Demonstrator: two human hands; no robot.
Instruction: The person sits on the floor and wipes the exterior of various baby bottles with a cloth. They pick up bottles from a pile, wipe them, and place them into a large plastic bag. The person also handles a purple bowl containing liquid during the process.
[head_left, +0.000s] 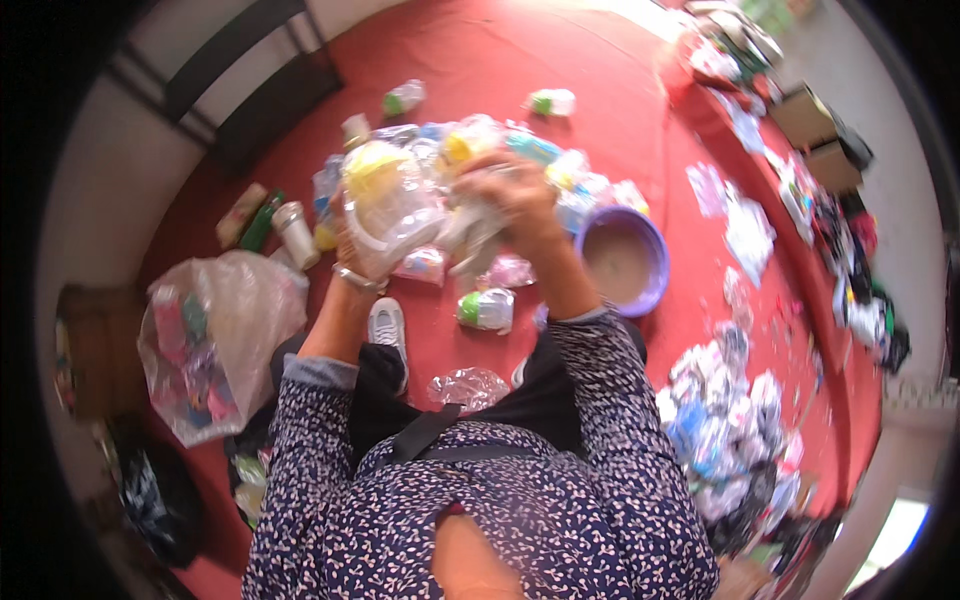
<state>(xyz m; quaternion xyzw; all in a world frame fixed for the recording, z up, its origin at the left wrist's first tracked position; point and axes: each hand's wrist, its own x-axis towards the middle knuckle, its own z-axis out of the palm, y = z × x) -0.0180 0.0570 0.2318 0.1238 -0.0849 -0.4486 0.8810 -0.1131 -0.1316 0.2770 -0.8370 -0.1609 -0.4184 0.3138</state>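
My left hand (345, 242) is closed round a large clear plastic container (392, 205) with a yellow end, raised above the floor; the container hides most of its fingers. Close beside it, my right hand (515, 195) is closed on a crumpled whitish cloth (472, 238). This hand is blurred by motion, and the cloth hangs down next to the container. Behind both hands spreads a heap of plastic bottles and packaging (565, 175). To the right of my right forearm stands a purple basin (662, 262) of murky brownish water.
A clear bottle with a green end (486, 310) and a crumpled clear plastic piece (468, 388) lie near my feet. A translucent bag of plastic items (255, 300) is at left. Crumpled plastic bags (725, 420) pile up at right. A dark chair (275, 105) stands far left.
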